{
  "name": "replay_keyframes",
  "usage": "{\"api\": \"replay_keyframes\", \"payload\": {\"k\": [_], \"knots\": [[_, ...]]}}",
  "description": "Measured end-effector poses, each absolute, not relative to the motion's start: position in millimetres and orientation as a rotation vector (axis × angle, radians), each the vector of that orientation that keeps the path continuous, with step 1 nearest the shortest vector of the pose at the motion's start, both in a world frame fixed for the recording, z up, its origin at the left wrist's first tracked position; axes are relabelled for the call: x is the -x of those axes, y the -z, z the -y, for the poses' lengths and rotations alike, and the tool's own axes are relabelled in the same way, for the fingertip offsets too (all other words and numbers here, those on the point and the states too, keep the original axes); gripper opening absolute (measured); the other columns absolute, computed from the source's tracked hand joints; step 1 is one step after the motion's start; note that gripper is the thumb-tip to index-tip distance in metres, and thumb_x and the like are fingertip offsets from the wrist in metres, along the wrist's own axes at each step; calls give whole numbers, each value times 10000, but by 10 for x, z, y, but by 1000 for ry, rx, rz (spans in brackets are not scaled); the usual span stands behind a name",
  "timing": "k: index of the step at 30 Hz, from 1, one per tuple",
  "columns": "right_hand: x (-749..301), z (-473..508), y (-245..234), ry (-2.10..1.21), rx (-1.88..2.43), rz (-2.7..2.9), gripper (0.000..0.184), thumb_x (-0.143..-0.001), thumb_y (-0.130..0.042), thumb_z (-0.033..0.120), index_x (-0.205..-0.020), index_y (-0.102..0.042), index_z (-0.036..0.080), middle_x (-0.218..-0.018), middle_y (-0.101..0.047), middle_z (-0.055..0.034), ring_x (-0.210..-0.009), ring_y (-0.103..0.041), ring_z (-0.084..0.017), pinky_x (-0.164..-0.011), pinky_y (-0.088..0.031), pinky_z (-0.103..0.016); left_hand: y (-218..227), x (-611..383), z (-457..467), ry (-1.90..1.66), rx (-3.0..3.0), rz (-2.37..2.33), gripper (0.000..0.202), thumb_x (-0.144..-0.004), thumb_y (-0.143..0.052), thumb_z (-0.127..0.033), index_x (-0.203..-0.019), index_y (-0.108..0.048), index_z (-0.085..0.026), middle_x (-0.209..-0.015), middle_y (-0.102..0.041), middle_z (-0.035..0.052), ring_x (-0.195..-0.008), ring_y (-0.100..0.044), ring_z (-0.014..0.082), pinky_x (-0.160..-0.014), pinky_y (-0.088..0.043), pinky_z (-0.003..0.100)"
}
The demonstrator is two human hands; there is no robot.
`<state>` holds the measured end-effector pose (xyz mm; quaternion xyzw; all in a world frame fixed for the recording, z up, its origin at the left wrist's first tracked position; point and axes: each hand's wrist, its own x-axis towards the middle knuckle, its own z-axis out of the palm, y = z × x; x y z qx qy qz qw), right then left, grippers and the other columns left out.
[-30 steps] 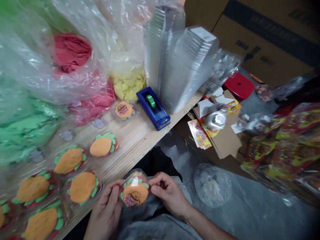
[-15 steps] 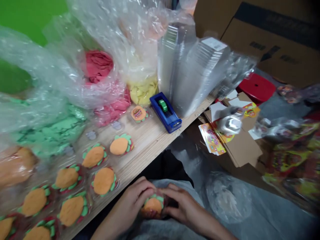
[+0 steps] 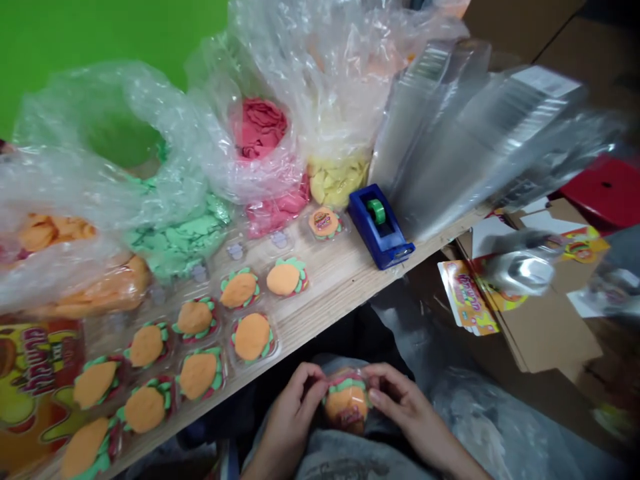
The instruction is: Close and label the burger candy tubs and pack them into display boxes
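Over my lap, both hands hold a gummy burger in a clear plastic box (image 3: pixel 347 403), with an orange bun, green edging and a printed label near its lower side. My left hand (image 3: pixel 301 400) pinches the box's left edge between thumb and fingers. At the opposite edge, my right hand (image 3: pixel 395 395) grips with thumb and forefinger. On the wooden table (image 3: pixel 320 303) to the left, several more gummy burgers (image 3: pixel 253 337) sit in clear trays, lids spread open. A labelled boxed burger (image 3: pixel 324 222) stands beside a blue tape dispenser (image 3: pixel 381 227) with green tape.
Open plastic bags hold green pieces (image 3: pixel 183 233), pink pieces (image 3: pixel 263 127), yellow pieces (image 3: pixel 339 180) and orange pieces (image 3: pixel 60 230). Stacked clear containers (image 3: pixel 465 133) rise behind the dispenser. Cardboard sheets (image 3: pixel 545 327), printed cards (image 3: pixel 467 297) and a red stool (image 3: pixel 607 193) are at right.
The view has swung left, so the table things sit further right. Both hands still hold the boxed burger; its top is now less covered by my fingers.
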<state>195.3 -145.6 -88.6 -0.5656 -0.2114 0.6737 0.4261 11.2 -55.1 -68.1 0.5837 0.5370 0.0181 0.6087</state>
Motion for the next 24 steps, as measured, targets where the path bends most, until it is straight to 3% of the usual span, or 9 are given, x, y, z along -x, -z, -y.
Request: {"api": "replay_keyframes", "payload": {"k": [8,12,17,24], "knots": [[-2036,1349,657,-1659,1475,672,180,-774,-629,360,-798,-707,200,-745,-540,-7,-728,-507,-146,-678,-380,-245,635,-170,580,-3,-1480,-991,151,-888,-388,-257,-778,-480,-207,-762,-482,-21,-724,-474,125,-676,-369,211],[-1992,1278,703,-1589,1346,364,146,-760,-659,316,-729,-716,185,-728,-594,-16,-709,-543,-142,-694,-407,-245,642,-237,554,-128,-1286,-1096,97,-860,-414,-262,-831,-485,-203,-785,-501,-9,-762,-500,143,-709,-395,229],[-1944,1108,683,-1412,1226,119,140,-765,-644,388,-804,-680,258,-801,-618,6,-735,-554,-128,-696,-432,-232,458,-346,483,-344,-1097,-1214,136,-855,-442,-307,-929,-490,-204,-880,-545,9,-852,-526,159,-770,-413,240],[-1950,1035,553,-1387,1428,606,65,-805,-616,302,-832,-660,264,-829,-573,12,-799,-515,-121,-729,-403,-196,247,-203,188,-318,-1287,-1239,128,-870,-449,-293,-872,-544,-207,-810,-552,-14,-775,-506,140,-699,-392,212]]}}
